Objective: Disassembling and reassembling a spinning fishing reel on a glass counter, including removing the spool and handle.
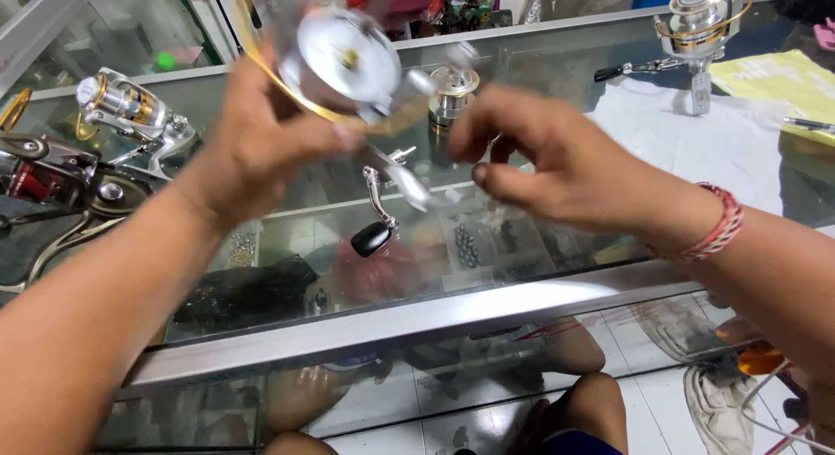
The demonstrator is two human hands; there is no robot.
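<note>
My left hand (261,142) holds a silver fishing reel body (348,59) with a gold rim up over the glass counter (557,72); the reel is blurred. My right hand (539,155) hovers just right of it, fingers curled and pinched near the reel, with nothing clearly in them. A silver and gold spool (452,94) stands on the glass between my hands. A crank handle with a black knob (374,220) lies on the glass below the reel.
A second silver and gold reel (130,111) and dark reel parts (61,181) sit at the left. Another reel (700,29) stands at the far right by a white cloth (696,142) and yellow papers (787,81). Small parts show in trays under the glass.
</note>
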